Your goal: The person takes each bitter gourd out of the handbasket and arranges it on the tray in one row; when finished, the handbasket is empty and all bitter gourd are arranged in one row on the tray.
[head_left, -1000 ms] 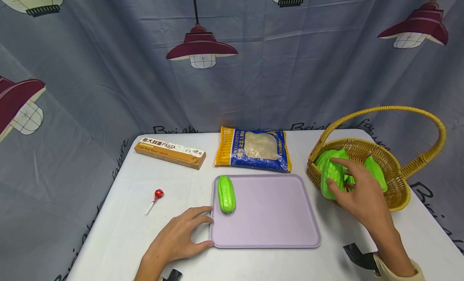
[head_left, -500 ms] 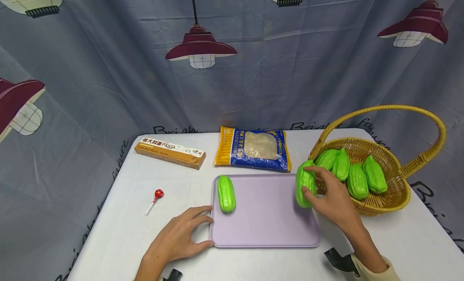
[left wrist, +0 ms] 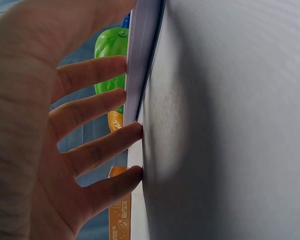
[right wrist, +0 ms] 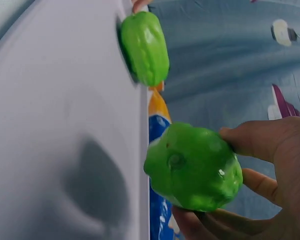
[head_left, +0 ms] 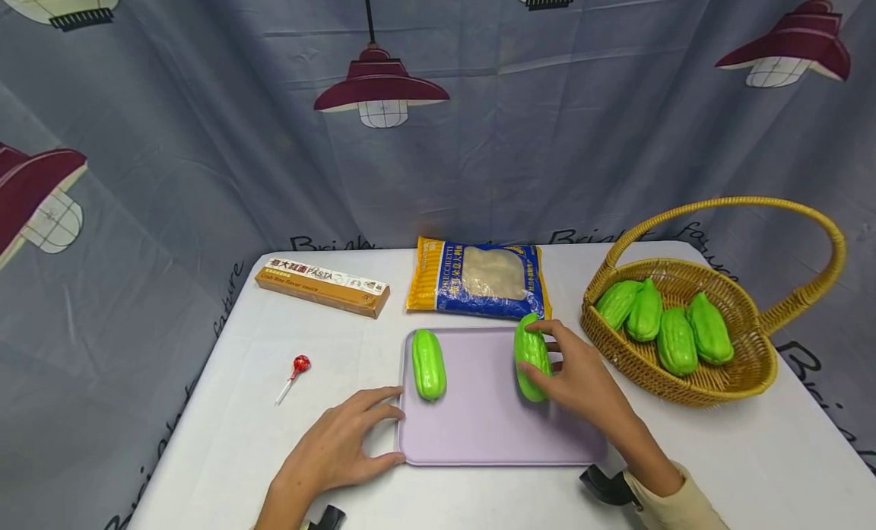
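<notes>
My right hand (head_left: 582,372) grips a bright green, ribbed bitter melon (head_left: 531,360) between thumb and fingers, over the right half of a lilac tray (head_left: 472,442). The right wrist view shows the held melon (right wrist: 192,167) end-on, with its shadow on the tray and a gap below it. A second bitter melon (head_left: 428,365) lies lengthwise at the tray's left side. My left hand (head_left: 338,446) rests by the tray's left edge, fingertips touching the rim, fingers spread and loosely bent. In the left wrist view, the fingers (left wrist: 85,112) reach to the tray's side.
A yellow wicker basket (head_left: 691,397) with a tall handle stands to the right, holding several bitter melons (head_left: 676,341). Behind the tray lies a blue and yellow pasta bag (head_left: 479,279). A pasta box (head_left: 322,288) and a red lollipop (head_left: 299,364) are on the left of the white table (head_left: 226,439).
My right hand has lifted a bitter melon out of the basket and carried it left over the tray. The left hand has stayed at the tray's left edge.
</notes>
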`<action>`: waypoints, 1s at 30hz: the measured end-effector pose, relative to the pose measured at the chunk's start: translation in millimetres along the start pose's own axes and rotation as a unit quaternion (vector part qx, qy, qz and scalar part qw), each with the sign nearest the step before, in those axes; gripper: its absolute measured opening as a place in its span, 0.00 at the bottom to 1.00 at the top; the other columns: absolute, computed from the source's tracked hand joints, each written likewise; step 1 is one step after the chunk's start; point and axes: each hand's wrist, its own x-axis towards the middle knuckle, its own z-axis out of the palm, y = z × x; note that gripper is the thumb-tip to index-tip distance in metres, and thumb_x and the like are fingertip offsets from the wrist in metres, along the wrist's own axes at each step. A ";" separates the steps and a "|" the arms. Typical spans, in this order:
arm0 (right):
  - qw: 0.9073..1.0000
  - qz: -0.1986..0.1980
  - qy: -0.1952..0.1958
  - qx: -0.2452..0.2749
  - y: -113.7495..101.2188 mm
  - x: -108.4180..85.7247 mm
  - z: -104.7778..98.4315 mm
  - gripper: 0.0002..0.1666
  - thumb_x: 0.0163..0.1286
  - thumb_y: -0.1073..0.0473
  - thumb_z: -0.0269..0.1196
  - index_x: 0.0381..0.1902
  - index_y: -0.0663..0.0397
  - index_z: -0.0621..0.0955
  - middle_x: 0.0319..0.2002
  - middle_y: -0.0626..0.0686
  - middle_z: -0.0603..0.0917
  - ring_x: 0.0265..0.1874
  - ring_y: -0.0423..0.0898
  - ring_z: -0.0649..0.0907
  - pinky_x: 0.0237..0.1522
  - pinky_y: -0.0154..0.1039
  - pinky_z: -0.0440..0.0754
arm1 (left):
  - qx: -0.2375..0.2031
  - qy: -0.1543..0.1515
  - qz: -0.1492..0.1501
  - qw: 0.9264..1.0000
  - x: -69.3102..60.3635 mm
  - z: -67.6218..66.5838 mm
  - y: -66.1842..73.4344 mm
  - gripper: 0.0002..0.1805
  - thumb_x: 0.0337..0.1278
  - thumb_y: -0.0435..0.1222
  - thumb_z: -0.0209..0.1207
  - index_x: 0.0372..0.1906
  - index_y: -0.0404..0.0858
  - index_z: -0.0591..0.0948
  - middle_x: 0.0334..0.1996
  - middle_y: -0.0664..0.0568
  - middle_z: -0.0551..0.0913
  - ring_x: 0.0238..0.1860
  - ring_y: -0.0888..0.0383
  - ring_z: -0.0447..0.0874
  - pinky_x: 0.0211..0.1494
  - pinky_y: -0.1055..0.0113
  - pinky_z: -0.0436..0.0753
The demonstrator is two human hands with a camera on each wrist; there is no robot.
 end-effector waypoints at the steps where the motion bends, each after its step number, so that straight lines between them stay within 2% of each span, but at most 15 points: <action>1: 1.000 -0.005 -0.006 0.001 -1.2 1.5 2.5 0.35 0.66 0.58 0.78 0.68 0.53 0.77 0.64 0.66 0.83 0.49 0.65 0.91 0.44 0.52 0.94 | 0.000 -0.001 -0.002 1.000 0.0 -0.2 0.0 0.26 0.54 0.62 0.76 0.55 0.58 0.88 0.74 0.62 0.78 0.71 0.59 0.79 0.69 0.58 0.84; 8: 0.999 -0.031 -0.031 -0.004 -11.1 14.1 19.5 0.34 0.67 0.57 0.77 0.67 0.53 0.78 0.64 0.61 0.83 0.52 0.61 0.90 0.44 0.46 0.93 | -0.006 -0.004 -0.007 1.000 -0.7 -0.4 -0.4 0.26 0.54 0.63 0.75 0.55 0.58 0.88 0.74 0.63 0.77 0.71 0.59 0.78 0.69 0.57 0.84; 15: 0.998 -0.044 -0.046 -0.021 -19.7 23.6 33.4 0.31 0.65 0.55 0.78 0.64 0.49 0.80 0.61 0.54 0.87 0.49 0.54 0.90 0.47 0.53 0.90 | -0.006 0.002 0.000 1.000 -0.9 0.1 -0.3 0.26 0.54 0.62 0.76 0.55 0.57 0.88 0.74 0.62 0.78 0.70 0.59 0.79 0.68 0.57 0.84; 21: 0.997 -0.026 -0.069 -0.024 -23.8 31.3 47.1 0.33 0.66 0.53 0.78 0.67 0.48 0.79 0.59 0.55 0.88 0.49 0.53 0.89 0.50 0.56 0.88 | -0.010 0.001 -0.001 1.000 -1.0 0.2 -0.6 0.26 0.53 0.61 0.77 0.54 0.57 0.88 0.74 0.62 0.78 0.71 0.59 0.79 0.69 0.58 0.84; 30: 0.995 0.003 -0.099 -0.002 -29.6 45.2 62.4 0.36 0.68 0.53 0.77 0.69 0.54 0.77 0.62 0.59 0.86 0.51 0.55 0.89 0.53 0.54 0.89 | -0.010 -0.013 -0.012 1.000 0.4 0.4 -1.0 0.25 0.55 0.63 0.75 0.55 0.59 0.87 0.74 0.62 0.77 0.72 0.59 0.78 0.70 0.57 0.83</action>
